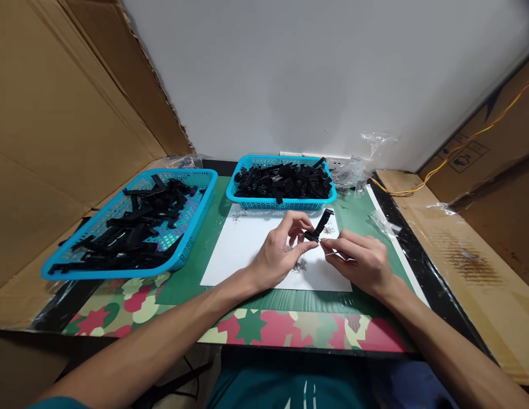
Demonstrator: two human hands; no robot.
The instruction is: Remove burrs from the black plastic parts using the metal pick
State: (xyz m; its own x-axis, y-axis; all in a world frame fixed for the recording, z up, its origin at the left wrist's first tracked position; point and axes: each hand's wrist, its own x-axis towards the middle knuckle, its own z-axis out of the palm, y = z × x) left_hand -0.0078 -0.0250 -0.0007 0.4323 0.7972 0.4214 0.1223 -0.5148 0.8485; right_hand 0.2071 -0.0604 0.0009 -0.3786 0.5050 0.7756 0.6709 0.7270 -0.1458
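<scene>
Over the white sheet of paper, my left hand pinches a black plastic part between thumb and fingers. Its long arm stands up, tilted to the right. Close beside the part's lower end is my right hand, fingers pressed together around a thin pale tool; its exact kind is too small to make out. Small dark wire-like pieces lie in a loose pile on the paper below my hands. More of them lie behind the part.
A blue basket with black plastic parts stands at the left. Another blue basket, heaped with black parts, stands by the wall. Clear plastic bags lie at the back right. Cardboard and yellow wires border the right side.
</scene>
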